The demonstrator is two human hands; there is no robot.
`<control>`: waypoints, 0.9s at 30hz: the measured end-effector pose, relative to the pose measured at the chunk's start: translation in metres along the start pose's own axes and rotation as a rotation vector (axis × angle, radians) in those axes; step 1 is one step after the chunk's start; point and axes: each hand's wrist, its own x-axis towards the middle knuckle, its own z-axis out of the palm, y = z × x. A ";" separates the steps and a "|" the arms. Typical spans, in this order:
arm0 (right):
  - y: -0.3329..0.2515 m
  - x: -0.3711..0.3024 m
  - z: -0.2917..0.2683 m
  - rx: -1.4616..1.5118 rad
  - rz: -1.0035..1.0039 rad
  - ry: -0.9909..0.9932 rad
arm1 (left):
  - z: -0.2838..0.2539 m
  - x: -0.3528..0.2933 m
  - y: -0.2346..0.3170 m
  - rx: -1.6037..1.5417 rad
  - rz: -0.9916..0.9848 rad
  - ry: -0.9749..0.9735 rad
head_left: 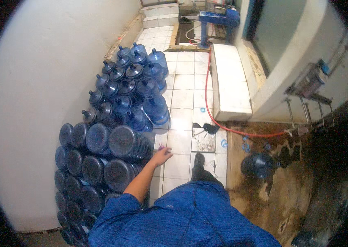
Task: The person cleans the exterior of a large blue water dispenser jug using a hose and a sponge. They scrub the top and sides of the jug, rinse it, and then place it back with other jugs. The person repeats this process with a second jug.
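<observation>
My left hand hangs over the white tiled floor with its fingers loosely apart and nothing plainly in them. Close beside it is a stack of large blue water jugs lying on their sides, their round bottoms facing the camera. Beyond the stack, several upright blue water jugs are grouped on the tiles, their necks pointing up. The hand appears apart from the jugs. My right hand does not show.
A red hose crosses the tiles to a wall-mounted metal fixture. One jug lies on the wet brown floor at right, near small blue rings. A tiled ledge and a blue metal stand are farther off.
</observation>
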 end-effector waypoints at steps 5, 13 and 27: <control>-0.173 0.098 -0.174 -0.265 -0.152 0.107 | 0.013 0.004 -0.137 -0.010 -0.448 -0.219; -0.622 0.171 -0.400 0.189 -0.541 0.424 | -0.038 -0.001 -0.179 0.204 -0.544 -0.375; -0.652 0.311 -0.435 -0.940 -0.610 0.038 | -0.320 0.489 -0.123 0.106 -0.455 -0.070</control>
